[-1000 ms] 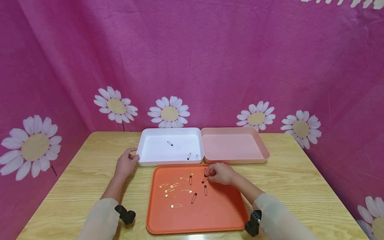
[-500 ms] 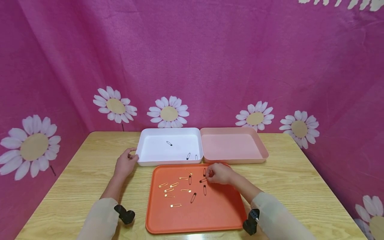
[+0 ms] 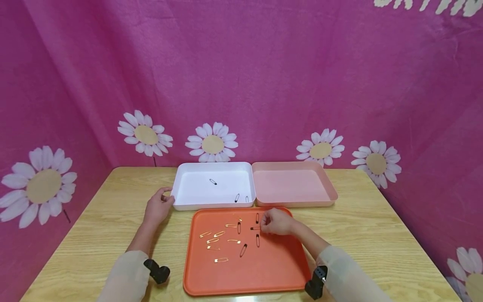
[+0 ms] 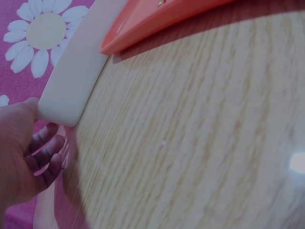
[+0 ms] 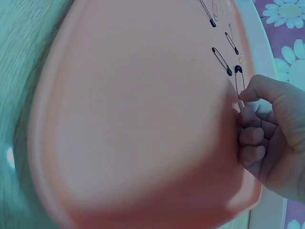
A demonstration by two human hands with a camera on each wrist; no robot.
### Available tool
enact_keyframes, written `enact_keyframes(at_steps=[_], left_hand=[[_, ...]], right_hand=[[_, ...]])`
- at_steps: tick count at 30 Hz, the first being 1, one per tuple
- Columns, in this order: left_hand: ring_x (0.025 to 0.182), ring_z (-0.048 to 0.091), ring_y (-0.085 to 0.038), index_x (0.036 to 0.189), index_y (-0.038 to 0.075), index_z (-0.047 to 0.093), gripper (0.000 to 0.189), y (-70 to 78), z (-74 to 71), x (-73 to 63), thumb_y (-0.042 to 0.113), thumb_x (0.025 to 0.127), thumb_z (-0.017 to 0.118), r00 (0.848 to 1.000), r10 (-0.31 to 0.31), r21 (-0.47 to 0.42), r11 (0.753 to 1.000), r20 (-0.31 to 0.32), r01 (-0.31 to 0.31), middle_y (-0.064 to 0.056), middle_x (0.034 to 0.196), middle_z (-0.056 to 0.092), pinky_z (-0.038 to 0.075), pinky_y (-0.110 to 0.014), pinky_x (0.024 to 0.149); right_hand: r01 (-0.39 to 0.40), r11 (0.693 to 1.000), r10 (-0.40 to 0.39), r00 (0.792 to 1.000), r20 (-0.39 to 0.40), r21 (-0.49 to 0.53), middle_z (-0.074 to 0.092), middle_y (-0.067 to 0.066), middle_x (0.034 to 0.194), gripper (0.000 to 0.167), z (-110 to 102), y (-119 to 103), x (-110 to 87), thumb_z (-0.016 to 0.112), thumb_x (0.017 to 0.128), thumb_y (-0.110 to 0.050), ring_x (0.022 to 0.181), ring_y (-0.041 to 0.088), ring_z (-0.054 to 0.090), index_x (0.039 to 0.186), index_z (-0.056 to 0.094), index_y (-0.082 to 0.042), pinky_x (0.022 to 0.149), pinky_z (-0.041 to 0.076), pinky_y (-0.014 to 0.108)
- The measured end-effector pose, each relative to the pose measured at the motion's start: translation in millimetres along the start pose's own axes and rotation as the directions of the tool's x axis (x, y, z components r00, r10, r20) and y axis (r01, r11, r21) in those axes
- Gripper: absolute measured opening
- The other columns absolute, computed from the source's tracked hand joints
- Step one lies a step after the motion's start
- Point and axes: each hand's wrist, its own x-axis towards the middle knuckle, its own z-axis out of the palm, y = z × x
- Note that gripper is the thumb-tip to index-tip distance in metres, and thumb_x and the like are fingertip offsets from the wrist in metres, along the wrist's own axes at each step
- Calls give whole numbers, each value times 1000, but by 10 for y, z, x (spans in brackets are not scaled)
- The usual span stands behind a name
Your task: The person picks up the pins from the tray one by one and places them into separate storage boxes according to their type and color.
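Observation:
My right hand is over the upper right of the orange tray. Its thumb and forefinger pinch the end of a black safety pin, whose black cap points away from the hand. More black safety pins lie close by, one of them a pin just below and another pin just above. Gold safety pins are scattered over the tray's left half. My left hand touches the left end of the white tray with its fingertips, the fingers loosely bent in the left wrist view.
Inside the white tray are a few black safety pins. A pink tray stands against its right side. Both sit behind the orange tray on a wooden table. A magenta flowered cloth hangs behind the table.
The pinched black safety pin has turned from slanting to nearly level, its cap swinging left. My right hand has shifted only slightly. The left hand stays at the white tray.

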Motion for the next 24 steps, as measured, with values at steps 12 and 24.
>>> enact_keyframes(at_steps=[12,24], left_hand=[[89,51,-24,133,7,48,43,-3,13,1,19,92,51,1000,5,3,1000,1,-5,-15,99,56,39,-28,72],[88,50,-24,132,7,48,42,-23,12,14,20,92,51,1000,13,12,1000,-7,-13,-14,98,56,39,-28,71]], right_hand=[[-35,986,30,999,38,160,56,1,63,5,-68,8,-55,61,83,-8,56,12,52,78,61,-6,55,41,25],[-28,965,10,997,71,261,60,6,68,11,-179,-12,-49,57,89,-12,57,13,50,84,60,-2,52,37,24]])
